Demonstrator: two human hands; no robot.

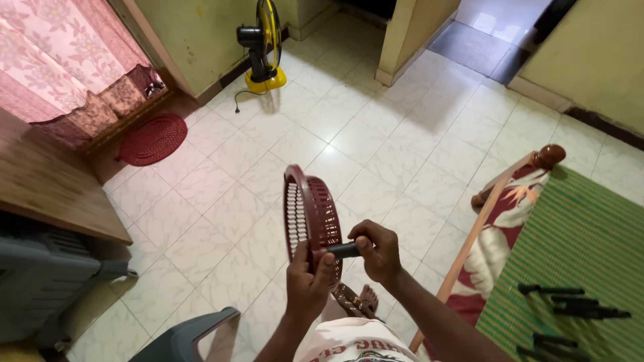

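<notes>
A round maroon plastic seat with a slotted, perforated rim [310, 209] is held on edge in front of me. My left hand [308, 283] grips its lower rim. My right hand [377, 249] is closed around a short black tubular leg [343, 250] whose end meets the seat's underside. Several more black legs [571, 303] lie on the green striped mat [577, 248] at the right.
A wooden bed frame rail with a flowered sheet [498, 221] runs beside the mat. A yellow and black floor fan [265, 41] stands far ahead, a red round doormat [154, 138] at the left, a wooden table [47, 184] and grey plastic chair [194, 335] near me.
</notes>
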